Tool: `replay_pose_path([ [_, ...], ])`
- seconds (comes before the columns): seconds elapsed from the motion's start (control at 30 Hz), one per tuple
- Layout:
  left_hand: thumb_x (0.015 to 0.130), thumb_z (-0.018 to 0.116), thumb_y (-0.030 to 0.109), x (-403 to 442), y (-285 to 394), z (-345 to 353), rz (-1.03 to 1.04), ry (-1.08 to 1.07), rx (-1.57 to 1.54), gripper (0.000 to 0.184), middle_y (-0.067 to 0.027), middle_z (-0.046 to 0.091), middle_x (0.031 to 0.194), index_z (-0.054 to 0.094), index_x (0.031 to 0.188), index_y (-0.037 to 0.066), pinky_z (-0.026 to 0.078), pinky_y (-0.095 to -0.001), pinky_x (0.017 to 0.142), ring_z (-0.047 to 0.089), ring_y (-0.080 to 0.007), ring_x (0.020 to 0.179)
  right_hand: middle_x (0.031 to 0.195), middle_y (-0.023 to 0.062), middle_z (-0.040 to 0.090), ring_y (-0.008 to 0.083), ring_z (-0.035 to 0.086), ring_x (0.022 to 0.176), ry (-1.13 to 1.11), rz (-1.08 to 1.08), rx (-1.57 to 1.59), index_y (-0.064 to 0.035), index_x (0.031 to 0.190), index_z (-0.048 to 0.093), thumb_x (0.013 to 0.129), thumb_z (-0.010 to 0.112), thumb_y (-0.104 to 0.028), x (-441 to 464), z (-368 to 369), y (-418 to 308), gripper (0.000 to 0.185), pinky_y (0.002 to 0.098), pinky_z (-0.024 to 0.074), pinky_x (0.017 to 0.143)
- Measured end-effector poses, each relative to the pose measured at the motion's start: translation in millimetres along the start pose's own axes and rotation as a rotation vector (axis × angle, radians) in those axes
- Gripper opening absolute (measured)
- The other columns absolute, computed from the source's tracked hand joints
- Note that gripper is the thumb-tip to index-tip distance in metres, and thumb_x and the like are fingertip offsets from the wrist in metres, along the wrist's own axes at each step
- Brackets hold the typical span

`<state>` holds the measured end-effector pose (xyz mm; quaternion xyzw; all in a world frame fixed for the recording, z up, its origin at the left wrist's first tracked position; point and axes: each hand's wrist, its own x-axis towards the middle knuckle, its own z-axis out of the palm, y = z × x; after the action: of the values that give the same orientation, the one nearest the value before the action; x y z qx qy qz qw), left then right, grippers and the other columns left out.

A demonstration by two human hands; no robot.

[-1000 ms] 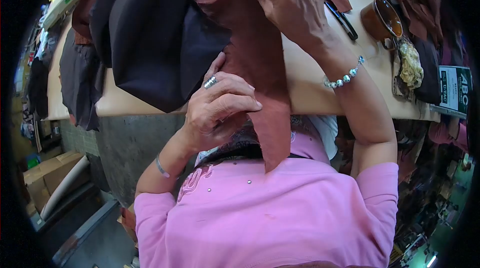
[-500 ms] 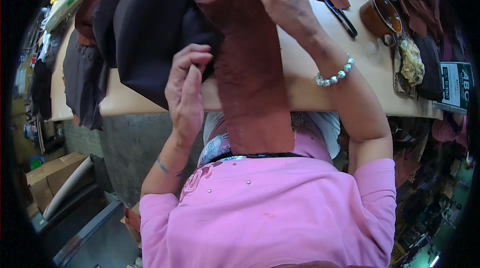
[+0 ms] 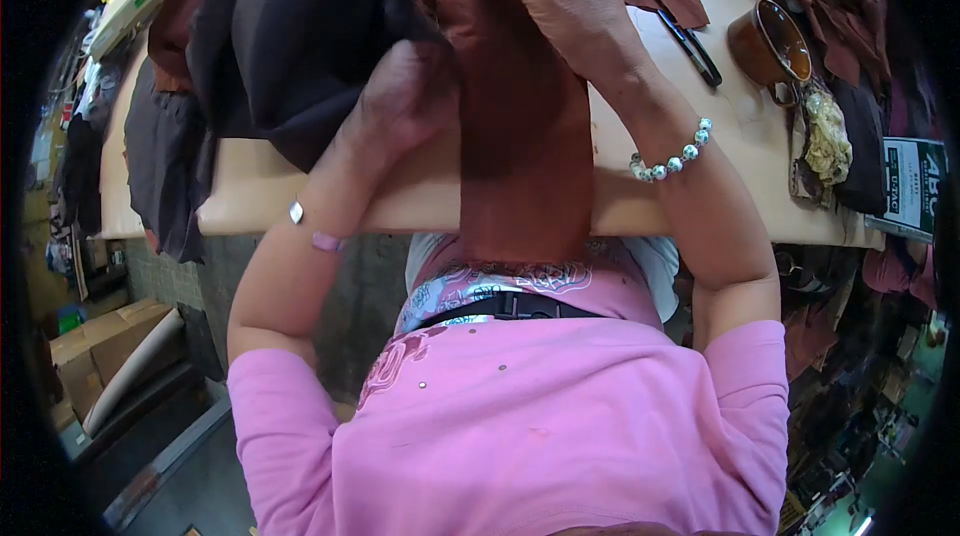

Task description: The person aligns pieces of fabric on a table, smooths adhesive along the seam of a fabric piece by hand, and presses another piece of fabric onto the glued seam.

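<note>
A long strip of reddish-brown fabric (image 3: 525, 156) hangs over the table's near edge toward my lap. Its upper end is pinched between the thumb and fingers of my right hand (image 3: 575, 11), which wears a beaded bracelet (image 3: 675, 164) at the wrist. My left hand (image 3: 405, 96) is smeared by motion beside the strip's left edge, in front of black fabric (image 3: 310, 46). Whether its fingers hold anything cannot be made out. The black fabric is bunched up on the table to the left of the brown strip.
On the right of the tan table (image 3: 260, 186) are a dark slim tool (image 3: 692, 48), a brown glazed mug (image 3: 768, 41) and a crumpled yellowish cloth (image 3: 828, 136). More dark cloth (image 3: 170, 156) drapes over the left edge. Cardboard boxes (image 3: 110, 346) stand on the floor at lower left.
My left hand has moved up and right to the brown strip. The strip's lower end has risen off my lap, and the black fabric has shifted upward. My right hand keeps its pinch.
</note>
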<state>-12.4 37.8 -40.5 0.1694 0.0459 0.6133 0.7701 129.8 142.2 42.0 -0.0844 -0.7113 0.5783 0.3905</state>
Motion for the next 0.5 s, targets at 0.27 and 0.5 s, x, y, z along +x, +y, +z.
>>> replay_pose_path([
  [0.27,0.086,0.045,0.013,37.1,25.0,5.1,-0.055,-0.036,0.086,0.029,-0.0098,0.061,0.112,0.056,0.111,0.003,0.039,-0.0382,0.099,0.056,-0.0225,0.106,0.123,0.0168,0.05,0.0248,0.05,0.113,0.22,-0.205,-0.369,-0.0031,0.14,0.023,0.077,0.054,0.009,2.7,-8.1,26.2,0.072,0.0309,0.0361,0.099],
  [0.5,0.082,0.052,0.011,33.2,16.7,45.8,0.158,0.742,1.023,0.028,-0.009,0.064,0.106,0.06,0.108,0.002,0.045,-0.0372,0.094,0.06,-0.0222,0.099,0.118,0.0229,0.054,0.034,0.056,0.106,0.101,0.131,-0.494,-0.0047,0.14,0.023,0.08,0.054,0.007,7.4,-21.9,14.3,0.069,0.0347,0.0428,0.092],
])
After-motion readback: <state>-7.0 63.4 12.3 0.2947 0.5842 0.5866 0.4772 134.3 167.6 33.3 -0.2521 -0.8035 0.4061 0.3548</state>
